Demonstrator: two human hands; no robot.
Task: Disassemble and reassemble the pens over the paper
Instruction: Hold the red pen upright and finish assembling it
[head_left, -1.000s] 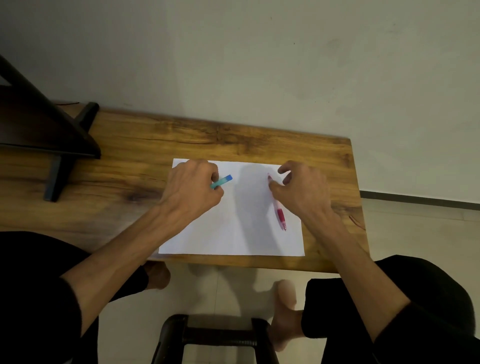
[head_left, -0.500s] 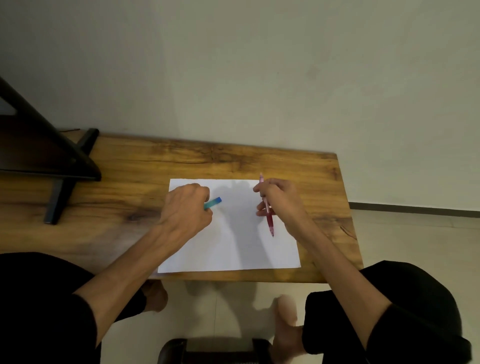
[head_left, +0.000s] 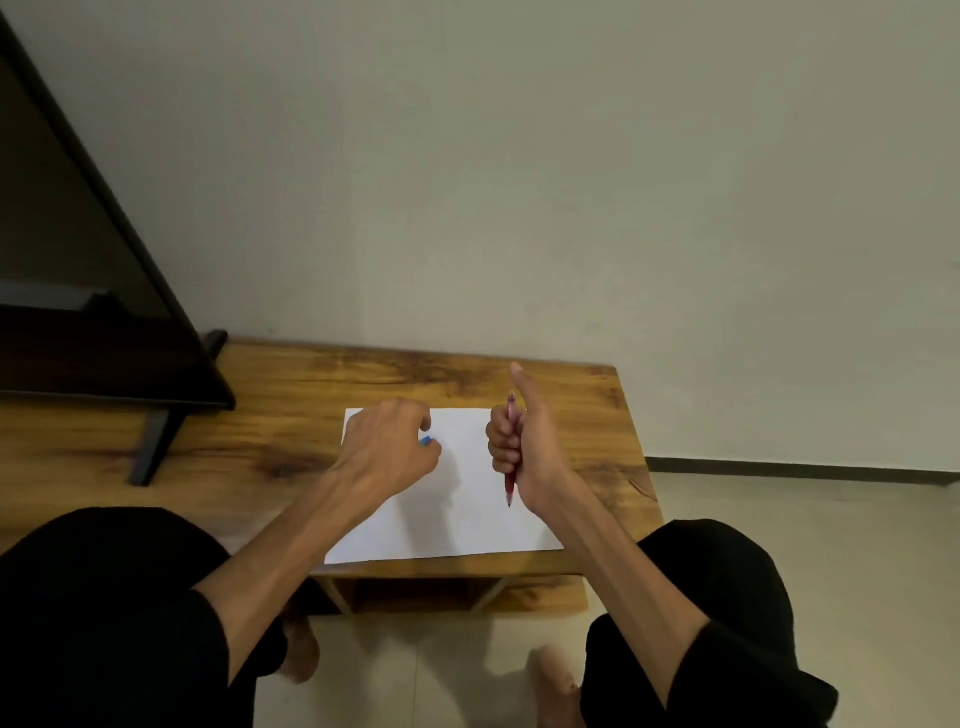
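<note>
A white sheet of paper (head_left: 457, 525) lies on the wooden table (head_left: 291, 410). My right hand (head_left: 524, 447) grips a red pen (head_left: 510, 486) upright above the paper's right side, fingers wrapped round its barrel, thumb raised straight up. The pen's lower end pokes out below my fist, its top shows above my fingers. My left hand (head_left: 389, 447) hovers over the paper's upper left part with fingers curled round a blue pen (head_left: 426, 441); only a small blue tip shows, the remainder is hidden under my hand.
A dark monitor (head_left: 78, 291) on a black stand (head_left: 156, 447) fills the table's left side. The wall runs along the table's back edge. My knees in black clothing sit at the near edge, with a shelf under the tabletop (head_left: 415, 597).
My right hand picked the red pen off the paper and raised it upright in a fist, thumb now up. My left hand closed further over the blue pen. The camera tilted upward.
</note>
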